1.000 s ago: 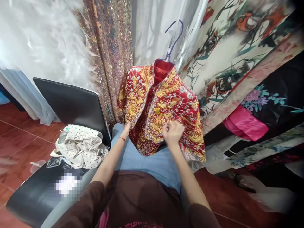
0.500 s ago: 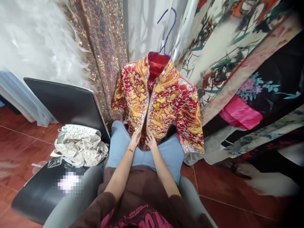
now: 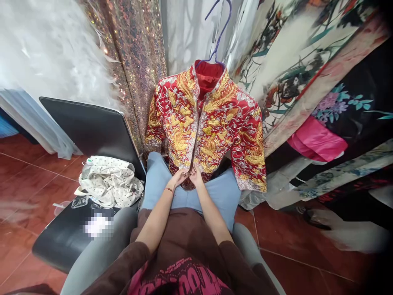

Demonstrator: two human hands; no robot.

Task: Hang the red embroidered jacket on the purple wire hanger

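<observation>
A red jacket (image 3: 211, 127) with gold and silver embroidery hangs in front of my knees on a purple hanger (image 3: 218, 41). Its two front edges lie close together, with a narrow dark gap running down from the collar. At the hem, my left hand (image 3: 179, 177) pinches one front edge, fingers closed. My right hand (image 3: 195, 175) grips the other edge beside it, and the fingertips of both nearly meet. Whatever small part lies between the fingertips is hidden. The jacket's lower front rests between my thighs in light blue trousers.
To the left stands a black chair (image 3: 89, 135) with a crumpled white dotted cloth (image 3: 110, 184) and a small packet (image 3: 80, 201) on its seat. Behind hang a sequined fabric (image 3: 138, 61), white feathery material (image 3: 55, 49) and, at right, floral garments (image 3: 294, 69).
Both hands have come together at the hem, drawing the jacket's front edges closer. The gap between them has narrowed. The view has shifted slightly.
</observation>
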